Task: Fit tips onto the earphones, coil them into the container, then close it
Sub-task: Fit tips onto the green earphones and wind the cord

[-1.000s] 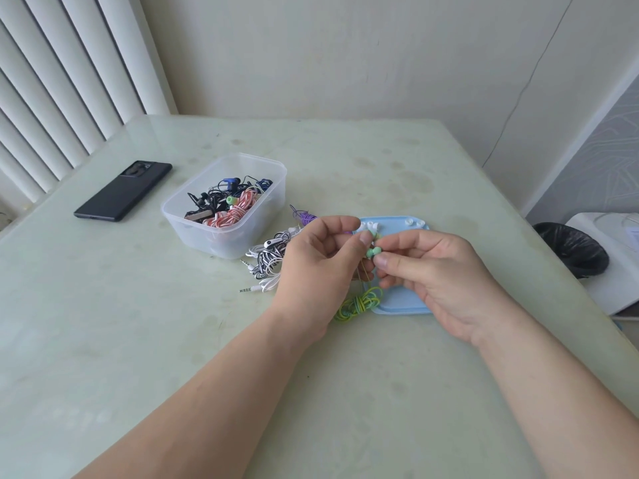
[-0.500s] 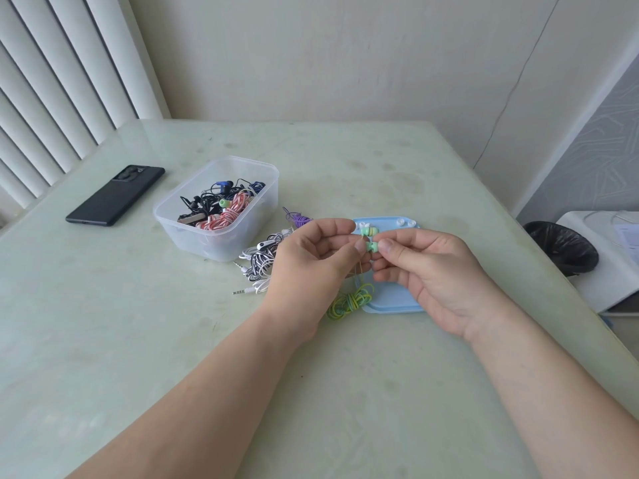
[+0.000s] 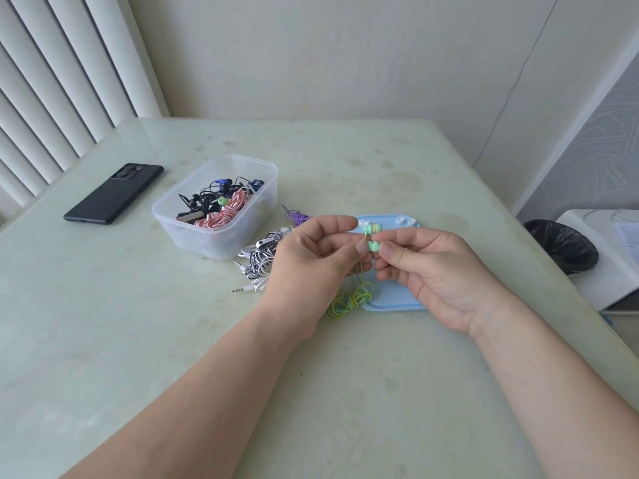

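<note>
Head view.

A: What are the hands on?

B: Both are raised over the table (image 3: 138, 340), working on the green earphones (image 3: 373, 246). The left hand (image 3: 311, 267) has its fingers curled and pinches the two buds with their cord. The right hand (image 3: 439, 278) pinches the end of the lower bud between thumb and forefinger. Whether a tip sits under those fingertips is too small to tell.

A: And the cord?

B: Its green-and-yellow coil (image 3: 351, 300) rests on the table, touching the near left edge of the blue lid (image 3: 394, 299).

A: So how far along?

B: Partway, I'd judge. The clear container (image 3: 214, 243), to the left and a little farther off, already holds several coiled sets, red-and-white and black among them. This pair looks to be at the tip-fitting step, with coiling it into the container left to do.

A: Anything else waiting?

B: The black-and-white earphones (image 3: 261, 257) and purple earphones (image 3: 297, 216) lie on the table between container and lid, outside both. A few white tips (image 3: 399, 220) sit along the lid's far edge. The lid is off, so closing is not yet done.
</note>
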The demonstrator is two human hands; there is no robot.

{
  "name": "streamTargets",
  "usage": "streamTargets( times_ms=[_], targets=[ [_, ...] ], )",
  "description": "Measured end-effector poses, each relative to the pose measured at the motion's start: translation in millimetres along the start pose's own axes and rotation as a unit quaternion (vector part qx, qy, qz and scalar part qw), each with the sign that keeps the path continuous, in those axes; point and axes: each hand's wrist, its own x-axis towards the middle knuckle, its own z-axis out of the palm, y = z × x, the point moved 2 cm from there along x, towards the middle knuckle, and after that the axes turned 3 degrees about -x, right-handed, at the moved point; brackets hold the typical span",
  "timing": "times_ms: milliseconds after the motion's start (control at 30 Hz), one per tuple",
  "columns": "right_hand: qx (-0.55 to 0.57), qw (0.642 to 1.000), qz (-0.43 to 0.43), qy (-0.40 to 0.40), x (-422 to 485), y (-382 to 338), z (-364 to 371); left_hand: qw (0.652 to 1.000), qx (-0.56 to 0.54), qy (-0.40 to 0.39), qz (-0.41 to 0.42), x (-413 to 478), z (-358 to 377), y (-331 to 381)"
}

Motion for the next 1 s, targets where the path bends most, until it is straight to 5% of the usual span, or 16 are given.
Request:
streamTargets(
  times_ms=[300, 667, 1000],
  targets=[
    [-0.002, 1.0, 0.021, 0.013, -0.4, -2.7, -1.1, 0.995, 0.078, -0.007, 0.059, -2.8, 2.3, 0.4],
    [0.008, 1.0, 0.02, -0.001, -0.2, -3.5, -2.1, 0.999, 0.012, -0.023, 0.032, -2.6, 2.5, 3.3],
    [-0.159, 0.979, -0.123, 0.045, -4.7, -6.0, 3.4, 0.999, -0.025, 0.021, 0.007, -0.4, 0.7, 1.9]
  ],
)
